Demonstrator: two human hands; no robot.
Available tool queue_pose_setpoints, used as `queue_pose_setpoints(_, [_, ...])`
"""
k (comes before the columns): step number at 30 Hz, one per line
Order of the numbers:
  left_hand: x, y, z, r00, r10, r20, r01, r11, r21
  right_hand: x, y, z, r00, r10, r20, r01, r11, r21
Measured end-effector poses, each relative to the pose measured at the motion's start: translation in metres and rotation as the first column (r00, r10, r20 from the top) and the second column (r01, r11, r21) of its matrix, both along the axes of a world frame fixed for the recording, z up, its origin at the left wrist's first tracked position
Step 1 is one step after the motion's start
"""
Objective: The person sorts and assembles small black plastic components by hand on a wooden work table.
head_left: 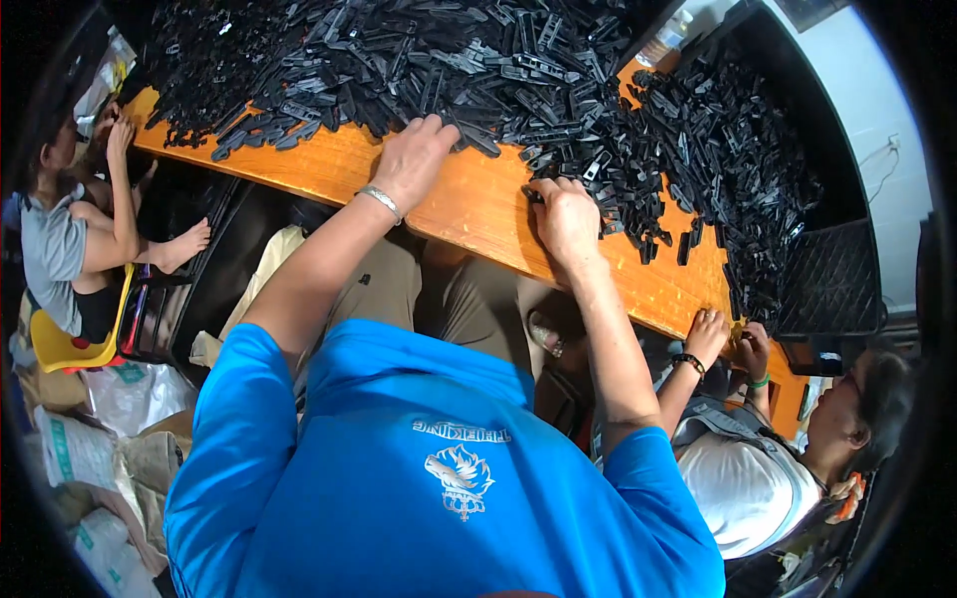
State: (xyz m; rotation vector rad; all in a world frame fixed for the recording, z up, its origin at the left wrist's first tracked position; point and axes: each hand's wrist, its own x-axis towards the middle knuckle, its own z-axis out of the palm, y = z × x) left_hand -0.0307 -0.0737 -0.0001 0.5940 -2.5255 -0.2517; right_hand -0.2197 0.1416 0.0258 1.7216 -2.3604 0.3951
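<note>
Small black plastic parts, long and clip-like, lie in a big pile (439,60) across the wooden table (469,204). At the near edge of this pile is my left hand (414,161), its fingers curled down among the parts. Its fingertips are hidden, so what they hold cannot be made out. A silver bracelet (382,202) circles that wrist. Further right, my right hand (568,219) is closed near the table's front edge. The dark end of a black plastic part (534,195) shows at its thumb and fingers.
A second heap of black parts (738,149) spreads on the right, by a dark crate (829,279). One person (75,229) sits at the left and another (748,478) works at the right corner. A clear bottle (666,40) stands behind; bags (130,399) lie lower left.
</note>
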Motion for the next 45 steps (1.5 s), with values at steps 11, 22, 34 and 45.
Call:
queue_pose_setpoints(11, [0.015,0.029,-0.010,0.968,-0.016,-0.250,0.061,0.983,0.173,0.034,-0.005,0.006,0.904,0.172,0.392,-0.152,0.985,-0.083])
queue_pose_setpoints(22, [0.041,0.012,-0.013,0.974,0.196,-0.112,-0.081,0.766,0.637,0.055,-0.019,0.004,0.943,0.152,0.296,-0.148,0.988,-0.035])
queue_pose_setpoints(34, [0.037,0.056,0.005,0.990,0.124,-0.070,-0.103,0.964,0.246,0.041,-0.024,0.000,0.969,0.045,0.243,-0.020,0.995,-0.101])
queue_pose_setpoints(45, [0.054,0.063,0.005,0.991,-0.004,-0.130,0.043,0.954,0.296,0.058,-0.028,0.005,0.931,0.189,0.313,-0.145,0.977,-0.158])
